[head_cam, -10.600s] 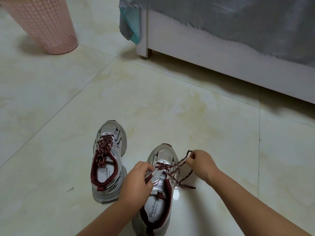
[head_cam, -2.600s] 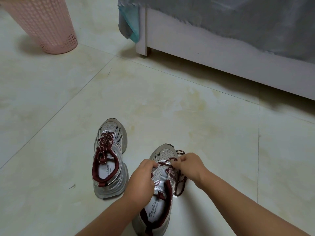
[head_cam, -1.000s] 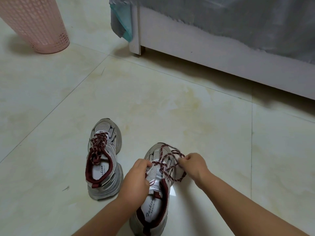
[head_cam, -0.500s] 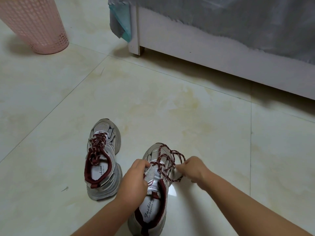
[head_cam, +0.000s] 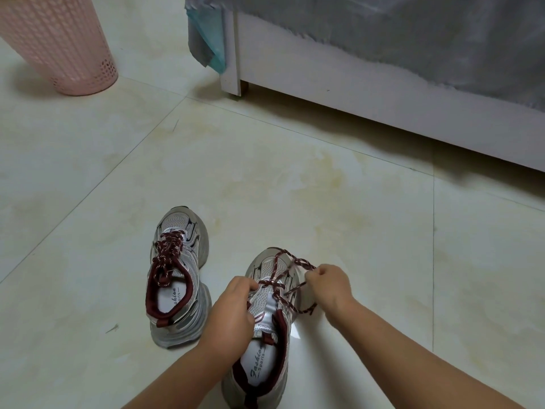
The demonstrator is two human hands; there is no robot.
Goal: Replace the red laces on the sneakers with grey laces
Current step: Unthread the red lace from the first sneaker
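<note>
Sneakers sit on the tiled floor below a white bed frame and pink basket, the left shoe still laced, the right shoe gripped by the left hand while the right hand pinches its loosened red lace.

Both your bare forearms reach forward from the bottom of the view, converging slightly. Your left hand is turned knuckles-up, fingers curled and gripping the near sneaker at its eyelets. Your right hand sits just to the right, fist-like, fingertips pinching the red lace and holding it raised and taut.
</note>
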